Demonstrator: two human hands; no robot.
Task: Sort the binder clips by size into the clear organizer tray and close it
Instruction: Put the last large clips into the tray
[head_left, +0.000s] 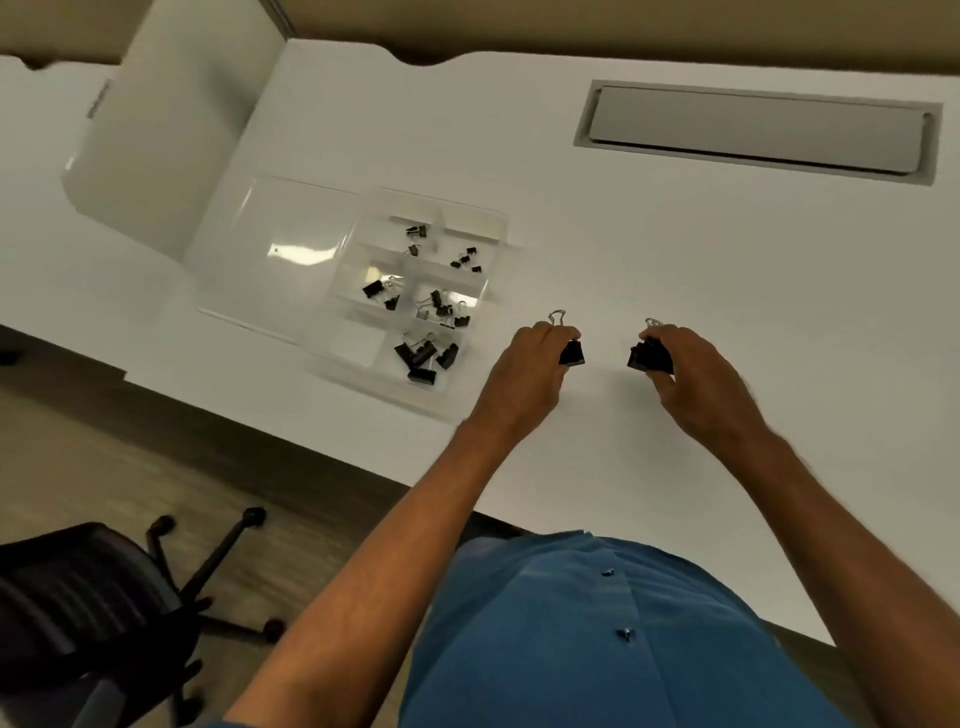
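The clear organizer tray (496, 260) lies on the white table left of my hands, its lid (270, 249) folded open to the left. Black binder clips lie in several compartments, the smallest at the back (466, 258), the largest at the front (423, 356). My left hand (530, 371) pinches a large black binder clip (571, 353), its wire handle sticking up. My right hand (696, 379) grips another large black binder clip (647, 357). Both hands hover just above the table, right of the tray.
A grey cable hatch (753, 132) is set into the table at the back right. A white box-like object (166, 135) stands behind the lid. A black office chair (104, 597) sits on the floor at the lower left, near the table's front edge (322, 447).
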